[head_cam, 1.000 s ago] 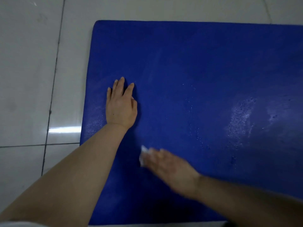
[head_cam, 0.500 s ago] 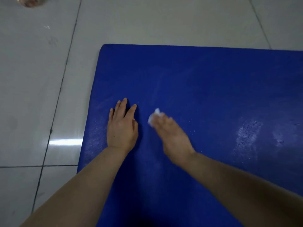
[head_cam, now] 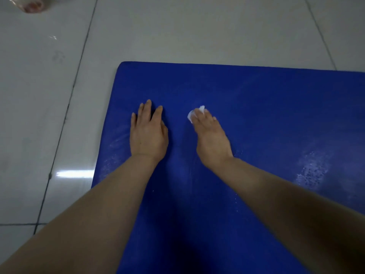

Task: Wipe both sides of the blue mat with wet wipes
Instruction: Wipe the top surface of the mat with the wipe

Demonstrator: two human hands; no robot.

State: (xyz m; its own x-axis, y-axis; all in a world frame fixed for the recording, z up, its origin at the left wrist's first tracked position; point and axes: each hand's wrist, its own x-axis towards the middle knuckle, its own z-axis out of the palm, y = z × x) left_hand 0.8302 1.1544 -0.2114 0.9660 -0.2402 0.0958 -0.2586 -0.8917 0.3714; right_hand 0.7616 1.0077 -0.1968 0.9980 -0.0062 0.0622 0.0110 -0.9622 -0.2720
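The blue mat [head_cam: 256,115] lies flat on the tiled floor and fills the right and lower part of the view. My left hand [head_cam: 147,133] rests flat on it near its left edge, fingers straight. A little to the right, my right hand [head_cam: 211,137] presses a small crumpled white wet wipe [head_cam: 195,112] onto the mat with straight fingers; only the wipe's front edge shows past the fingertips. Wet streaks and droplets shine on the mat at the right [head_cam: 312,171].
Glossy grey floor tiles [head_cam: 49,115] surround the mat on the left and beyond its far edge. A clear, blurred object with something pinkish inside [head_cam: 29,4] lies on the floor at the top left corner.
My right hand has swept the wipe from near my body forward along the mat, ending level with my left hand. The left hand has stayed planted. The view has tilted up.
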